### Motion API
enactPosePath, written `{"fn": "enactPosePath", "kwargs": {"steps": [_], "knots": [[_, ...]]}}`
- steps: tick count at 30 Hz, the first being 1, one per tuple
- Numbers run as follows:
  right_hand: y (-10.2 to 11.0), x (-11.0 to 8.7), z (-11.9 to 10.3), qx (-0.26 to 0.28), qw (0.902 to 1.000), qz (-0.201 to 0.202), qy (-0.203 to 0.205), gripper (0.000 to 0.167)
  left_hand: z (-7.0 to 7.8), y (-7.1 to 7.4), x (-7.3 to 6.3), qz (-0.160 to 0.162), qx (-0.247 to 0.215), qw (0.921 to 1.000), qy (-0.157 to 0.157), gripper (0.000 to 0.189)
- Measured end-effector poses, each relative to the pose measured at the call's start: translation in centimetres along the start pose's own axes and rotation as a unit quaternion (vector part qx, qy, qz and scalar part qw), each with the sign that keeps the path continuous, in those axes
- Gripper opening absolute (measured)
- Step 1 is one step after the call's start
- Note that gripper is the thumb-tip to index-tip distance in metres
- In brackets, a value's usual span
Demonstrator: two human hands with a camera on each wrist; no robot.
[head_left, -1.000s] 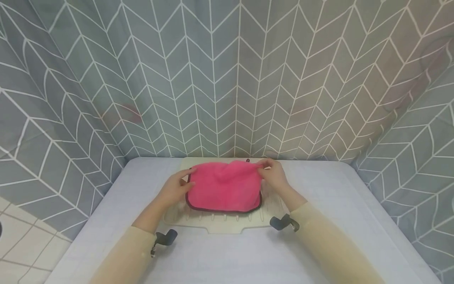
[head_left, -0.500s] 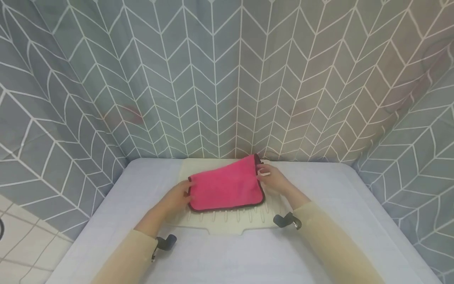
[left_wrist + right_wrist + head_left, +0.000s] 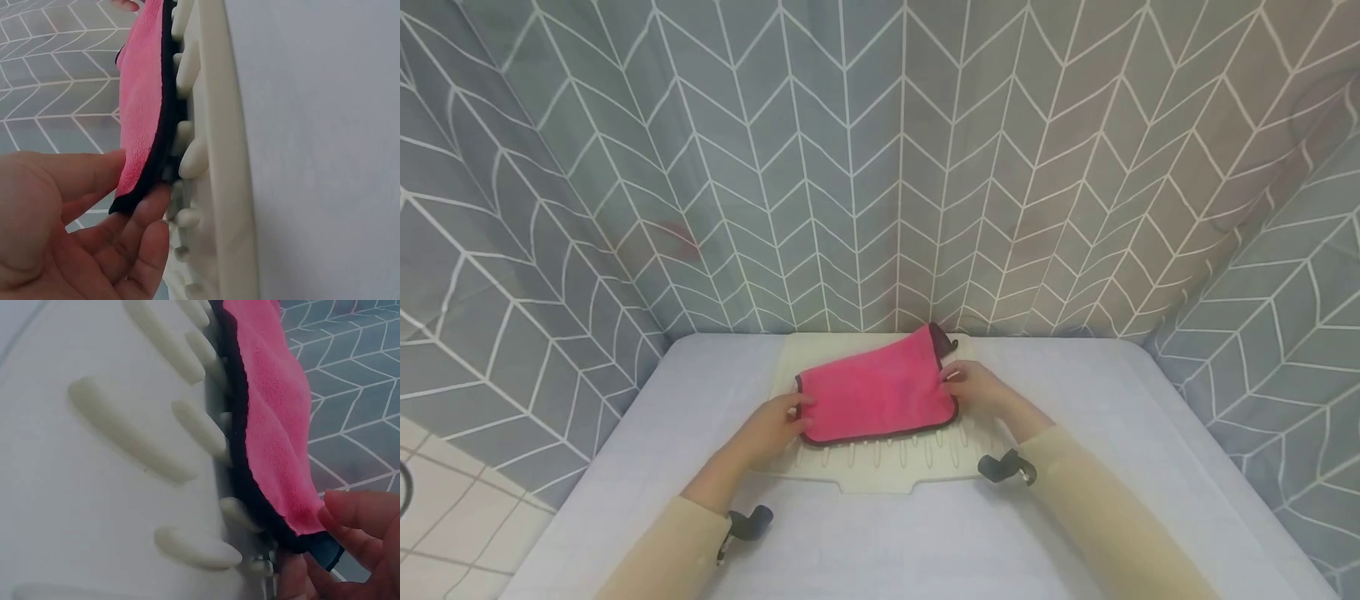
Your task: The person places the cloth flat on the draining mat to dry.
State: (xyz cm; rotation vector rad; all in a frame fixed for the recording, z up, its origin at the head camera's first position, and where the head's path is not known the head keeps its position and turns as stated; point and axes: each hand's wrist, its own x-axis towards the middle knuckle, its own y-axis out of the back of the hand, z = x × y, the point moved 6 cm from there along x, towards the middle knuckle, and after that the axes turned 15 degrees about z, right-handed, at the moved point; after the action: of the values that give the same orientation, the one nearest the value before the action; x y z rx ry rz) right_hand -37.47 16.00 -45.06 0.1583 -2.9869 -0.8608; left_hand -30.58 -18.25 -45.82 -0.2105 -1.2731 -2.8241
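A pink plush cloth [image 3: 876, 396] with dark edging lies folded over a cream ribbed drainer board [image 3: 876, 482]. My left hand [image 3: 775, 427] pinches its left edge near the front corner, thumb on the pink face and fingers beneath, as the left wrist view shows. At the right edge, close to the front corner, my right hand [image 3: 983, 390] pinches the cloth between thumb and fingers. In the right wrist view the dark trim [image 3: 240, 444] runs just over the board's raised ribs [image 3: 200, 428]. The back right corner of the cloth sticks up and backward, with a dark patch and small loop there.
The board sits on a table with a white cover [image 3: 865, 550]. Grey curtain [image 3: 880, 167] with a white zigzag pattern hangs behind and on both sides. Pale floor tiles [image 3: 452, 500] show at the lower left. Each wrist carries a small black camera mount [image 3: 752, 522].
My right hand has let go of the back right corner and moved forward along the right edge. The left hand has slid forward along the left edge. The cloth's back edge now slants.
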Motion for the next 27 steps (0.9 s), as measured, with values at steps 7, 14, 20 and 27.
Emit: {"fn": "enactPosePath", "kwargs": {"steps": [7, 14, 20, 27], "knots": [[0.0, 0.5, 1.0, -0.006, 0.9992, 0.000, 0.041, 0.024, -0.1, -0.5, 0.0, 0.001, -0.012, 0.9999, 0.005, 0.041], [1.3, -0.5, 1.8, -0.038, 0.9966, -0.026, 0.069, 0.034, -0.3, -0.5, -0.4, 0.001, -0.008, 0.9999, -0.007, 0.052], [2.2, -2.3, 1.8, -0.025, 0.9989, -0.006, 0.040, 0.042, -0.9, 0.1, -0.8, 0.002, -0.028, 0.9996, -0.001, 0.057], [2.4, -3.8, 1.8, 0.016, 0.9996, 0.002, 0.021, 0.056, -1.0, 0.8, -1.1, 0.017, -0.049, 0.9986, -0.010, 0.055]]}}
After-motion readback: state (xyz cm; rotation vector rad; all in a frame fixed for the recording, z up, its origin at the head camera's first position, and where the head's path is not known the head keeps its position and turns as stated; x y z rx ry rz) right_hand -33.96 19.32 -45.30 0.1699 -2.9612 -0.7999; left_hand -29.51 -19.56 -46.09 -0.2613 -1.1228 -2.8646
